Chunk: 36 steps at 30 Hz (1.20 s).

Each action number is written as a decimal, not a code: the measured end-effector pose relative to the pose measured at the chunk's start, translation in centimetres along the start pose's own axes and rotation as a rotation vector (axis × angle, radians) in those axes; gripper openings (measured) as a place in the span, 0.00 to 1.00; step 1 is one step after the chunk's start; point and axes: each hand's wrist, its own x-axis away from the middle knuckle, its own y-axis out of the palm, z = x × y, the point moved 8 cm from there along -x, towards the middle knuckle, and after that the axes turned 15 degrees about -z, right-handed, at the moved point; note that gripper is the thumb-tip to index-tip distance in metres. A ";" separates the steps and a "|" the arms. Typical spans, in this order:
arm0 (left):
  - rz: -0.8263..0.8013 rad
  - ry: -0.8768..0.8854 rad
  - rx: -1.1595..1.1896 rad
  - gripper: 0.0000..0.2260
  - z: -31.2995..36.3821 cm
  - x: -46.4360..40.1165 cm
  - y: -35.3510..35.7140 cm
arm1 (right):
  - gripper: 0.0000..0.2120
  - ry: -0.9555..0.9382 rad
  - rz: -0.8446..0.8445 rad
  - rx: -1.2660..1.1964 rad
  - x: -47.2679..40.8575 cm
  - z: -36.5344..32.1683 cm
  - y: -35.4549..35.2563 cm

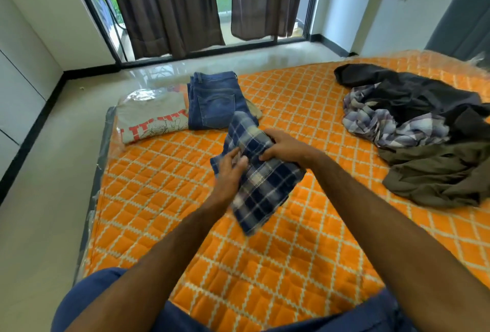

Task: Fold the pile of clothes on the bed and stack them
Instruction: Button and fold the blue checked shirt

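both forearms reach forward over the bed (164,193). right hand (285,146), fingers curled, grip holding the blue plaid shirt (265,180) at mid-bed; left hand (229,172) blurred against its left edge, grip indeterminate. unfolded pile (424,130) lies right.
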 end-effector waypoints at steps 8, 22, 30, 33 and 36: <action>-0.016 -0.027 0.685 0.29 4.4 -3.6 -4.1 | 0.16 -0.154 0.268 1.263 2.8 -8.2 -1.8; 0.101 -0.590 -0.028 0.09 -9.3 4.6 -6.4 | 0.33 -0.053 -0.073 1.079 7.1 12.3 15.9; -0.041 -0.452 -0.238 0.27 -8.8 2.6 -1.9 | 0.35 0.421 0.489 0.198 8.6 18.1 6.7; 0.040 -0.513 -0.210 0.22 -10.1 3.6 -2.6 | 0.40 0.432 0.372 -0.237 7.2 21.0 8.1; 0.020 -0.583 -0.293 0.18 -10.2 4.8 -2.2 | 0.43 0.373 0.331 -0.427 6.3 21.7 8.5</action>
